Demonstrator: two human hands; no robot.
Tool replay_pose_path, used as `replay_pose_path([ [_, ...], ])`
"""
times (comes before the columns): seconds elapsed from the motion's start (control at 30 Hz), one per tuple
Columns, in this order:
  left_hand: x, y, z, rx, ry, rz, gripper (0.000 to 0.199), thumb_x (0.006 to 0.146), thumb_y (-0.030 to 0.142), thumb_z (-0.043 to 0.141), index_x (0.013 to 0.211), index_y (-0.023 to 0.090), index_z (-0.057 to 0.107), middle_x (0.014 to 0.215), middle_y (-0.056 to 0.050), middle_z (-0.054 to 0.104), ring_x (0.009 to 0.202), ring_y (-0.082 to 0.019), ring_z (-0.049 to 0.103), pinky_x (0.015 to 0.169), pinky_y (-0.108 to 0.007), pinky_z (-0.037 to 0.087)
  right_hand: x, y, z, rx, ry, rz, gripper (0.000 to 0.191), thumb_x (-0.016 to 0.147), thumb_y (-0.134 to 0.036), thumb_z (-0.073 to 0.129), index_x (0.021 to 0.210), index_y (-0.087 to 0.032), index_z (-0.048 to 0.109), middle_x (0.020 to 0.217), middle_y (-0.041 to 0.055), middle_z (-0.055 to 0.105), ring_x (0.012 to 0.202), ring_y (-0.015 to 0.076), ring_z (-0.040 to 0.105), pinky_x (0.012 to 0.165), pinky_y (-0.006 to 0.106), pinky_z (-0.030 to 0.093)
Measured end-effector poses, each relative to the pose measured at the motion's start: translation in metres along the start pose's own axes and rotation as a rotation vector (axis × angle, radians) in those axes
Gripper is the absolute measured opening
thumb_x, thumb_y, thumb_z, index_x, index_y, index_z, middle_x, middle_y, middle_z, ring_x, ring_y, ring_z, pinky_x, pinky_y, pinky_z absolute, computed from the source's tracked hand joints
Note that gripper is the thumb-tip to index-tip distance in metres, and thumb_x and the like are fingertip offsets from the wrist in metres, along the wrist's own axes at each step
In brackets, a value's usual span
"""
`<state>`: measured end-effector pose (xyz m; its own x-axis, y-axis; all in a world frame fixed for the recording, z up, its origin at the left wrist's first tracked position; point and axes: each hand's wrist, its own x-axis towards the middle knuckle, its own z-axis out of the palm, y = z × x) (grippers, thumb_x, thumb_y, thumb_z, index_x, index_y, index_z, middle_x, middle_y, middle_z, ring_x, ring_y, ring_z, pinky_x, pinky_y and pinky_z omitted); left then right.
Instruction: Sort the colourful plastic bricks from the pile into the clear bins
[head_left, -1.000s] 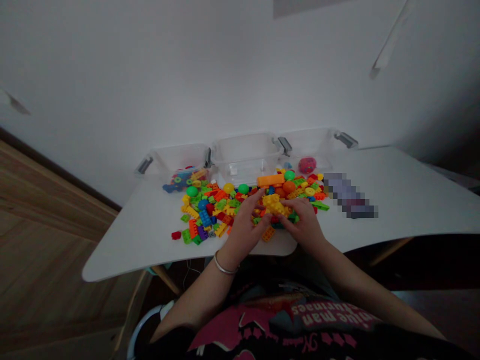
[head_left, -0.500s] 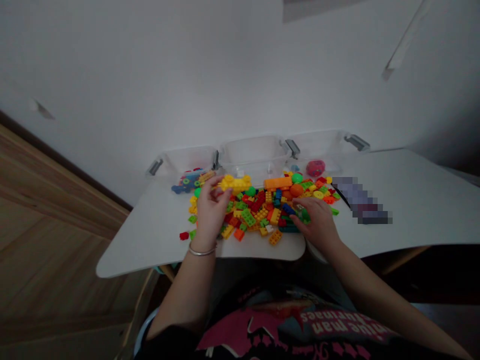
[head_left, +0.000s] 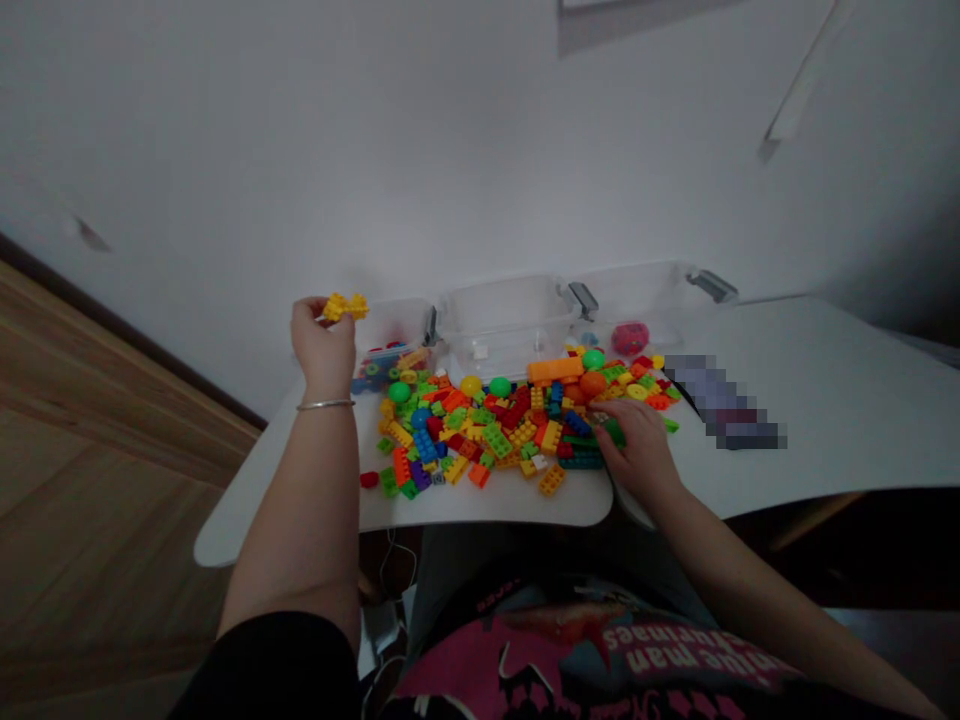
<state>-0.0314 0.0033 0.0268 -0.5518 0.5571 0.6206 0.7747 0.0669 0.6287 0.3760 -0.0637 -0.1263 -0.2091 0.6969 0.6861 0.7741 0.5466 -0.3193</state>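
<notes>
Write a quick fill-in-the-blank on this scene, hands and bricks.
The brick cluster raised by the left hand is ____.
The silver bangle is on the ____ wrist.
A row of ____ clear plastic bins stands behind the brick pile.
The brick under the right hand is ____.

Missing words: yellow; left; three; green.

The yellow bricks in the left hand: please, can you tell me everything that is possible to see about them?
The yellow bricks are a small joined cluster of glossy plastic toy bricks, yellow-orange, with a bumpy top and two lobes, one on each side. The left hand pinches them at its fingertips and holds them up, above the table's far left part, just left of a clear box. Only the hand seems to touch them. Their exact stud count is too small to tell.
</notes>
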Motion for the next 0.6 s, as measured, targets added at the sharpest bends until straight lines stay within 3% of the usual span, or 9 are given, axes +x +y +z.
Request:
replay_pose_path([
  [0.1, 0.003, -0.007, 0.001, 0.399, -0.094, 0.005, 0.027, 0.081, 0.027, 0.060, 0.108, 0.018, 0.060, 0.109, -0.015, 0.068, 0.112, -0.037, 0.060, 0.097, -0.058, 0.035, 0.000, 0.001, 0.000, 0.025, 0.000, 0.015, 0.022, 0.091, -0.026, 0.051, 0.108, -0.019, 0.063, 0.105, 0.0102, 0.070, 0.101, 0.0273, 0.060, 0.091, 0.044, 0.045],
  [0.17, 0.005, -0.012, 0.003, 0.551, -0.203, -0.039, 0.032, 0.082, 0.028, 0.057, 0.111, 0.017, 0.063, 0.111, -0.018, 0.069, 0.113, -0.040, 0.059, 0.096, -0.059, 0.034, 0.000, 0.001, 0.001, 0.042, 0.004, 0.024, 0.022, 0.092, -0.026, 0.050, 0.108, -0.019, 0.063, 0.104, 0.0104, 0.070, 0.100, 0.0272, 0.060, 0.090, 0.044, 0.045],
  [0.27, 0.009, -0.018, 0.007, 0.611, -0.355, -0.121, 0.041, 0.084, 0.033, 0.056, 0.120, 0.017, 0.062, 0.119, -0.020, 0.067, 0.114, -0.040, 0.059, 0.095, -0.057, 0.036, 0.000, 0.003, 0.001, 0.070, 0.010, 0.031, 0.022, 0.092, -0.027, 0.050, 0.108, -0.019, 0.063, 0.104, 0.0105, 0.070, 0.099, 0.0268, 0.060, 0.089, 0.044, 0.045],
  [0.4, 0.017, -0.027, 0.012, 0.604, -0.450, -0.128, 0.043, 0.084, 0.032, 0.054, 0.125, 0.024, 0.063, 0.127, -0.015, 0.065, 0.117, -0.038, 0.058, 0.099, -0.059, 0.034, 0.000, 0.005, 0.001, 0.090, 0.009, 0.049, 0.021, 0.092, -0.028, 0.050, 0.106, -0.020, 0.063, 0.103, 0.0099, 0.070, 0.098, 0.0263, 0.061, 0.088, 0.043, 0.046],
  [0.47, 0.020, -0.034, 0.016, 0.576, -0.462, -0.128, 0.038, 0.081, 0.027, 0.055, 0.116, 0.025, 0.069, 0.123, -0.013, 0.067, 0.116, -0.038, 0.058, 0.099, -0.062, 0.033, 0.000, 0.006, 0.001, 0.095, 0.009, 0.062, 0.022, 0.091, -0.028, 0.049, 0.106, -0.021, 0.063, 0.103, 0.0099, 0.070, 0.098, 0.0265, 0.061, 0.089, 0.044, 0.045],
  [0.6, 0.023, -0.056, 0.028, 0.384, -0.299, -0.064, 0.025, 0.074, 0.029, 0.059, 0.091, 0.017, 0.073, 0.108, -0.019, 0.071, 0.112, -0.041, 0.058, 0.096, -0.071, 0.030, 0.000, 0.005, 0.001, 0.108, 0.016, 0.099, 0.024, 0.090, -0.026, 0.049, 0.108, -0.020, 0.063, 0.105, 0.0108, 0.069, 0.099, 0.0271, 0.061, 0.089, 0.045, 0.045],
])
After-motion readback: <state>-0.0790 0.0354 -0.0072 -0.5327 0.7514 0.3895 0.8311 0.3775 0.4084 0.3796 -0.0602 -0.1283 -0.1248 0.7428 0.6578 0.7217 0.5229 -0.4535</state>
